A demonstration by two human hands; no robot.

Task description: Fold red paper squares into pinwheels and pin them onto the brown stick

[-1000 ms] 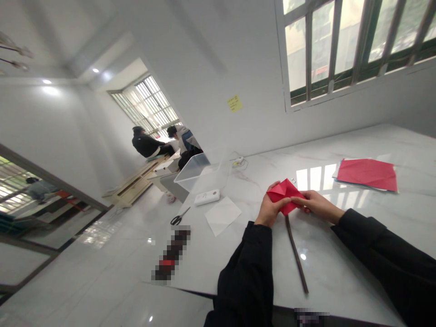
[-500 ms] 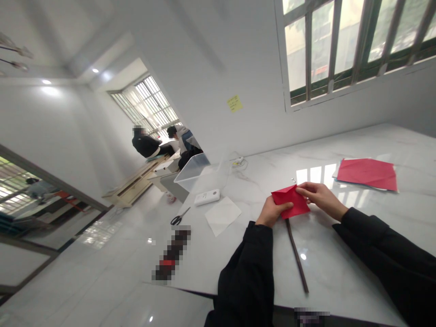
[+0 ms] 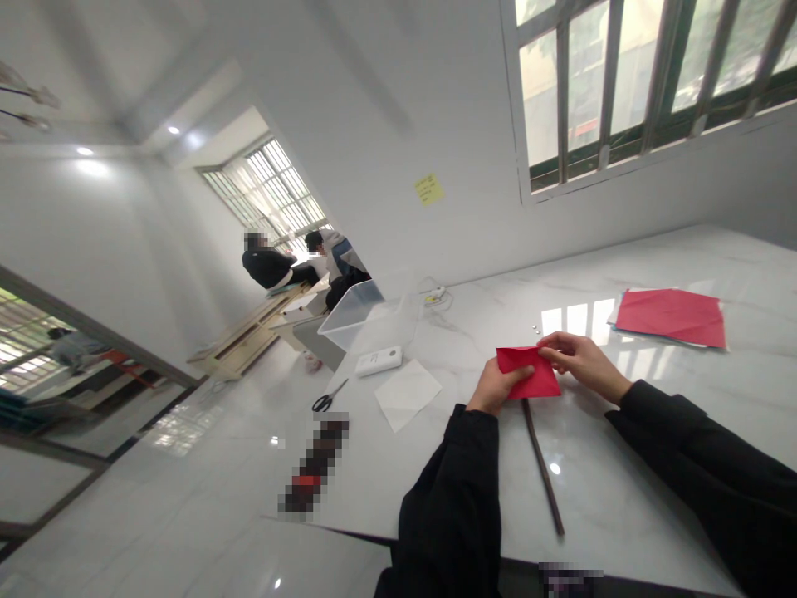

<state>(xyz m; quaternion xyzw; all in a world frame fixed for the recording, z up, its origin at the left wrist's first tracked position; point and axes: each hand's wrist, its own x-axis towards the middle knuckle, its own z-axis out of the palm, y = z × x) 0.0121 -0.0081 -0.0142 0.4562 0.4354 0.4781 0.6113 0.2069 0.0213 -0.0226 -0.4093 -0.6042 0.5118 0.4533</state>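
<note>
Holding the folded red paper (image 3: 540, 384) just above the desk (image 3: 448, 490), between its middle and its front edge, we use both hands at once. Our left hand (image 3: 495, 386) grips the left side, its thumb laid flat across the front of the sheet. Our right hand (image 3: 582, 363) is at the upper right corner, its fingers drawn narrow and pinching the top edge.

Below the red paper we see a dark stick (image 3: 543, 469), lying on the desk and slanting toward the front edge. To the right, toward the desk's back right corner, we have a stack of paper (image 3: 672, 318) with a red sheet on top. Left of our hands we find a square of white paper (image 3: 408, 394), with a white case (image 3: 379, 361) just beyond it. A pair of scissors (image 3: 324, 402) lies near the left edge. Farther back on that side stands a clear plastic box (image 3: 349, 314), close to a thin cable (image 3: 440, 301) by the desk's back edge.
</note>
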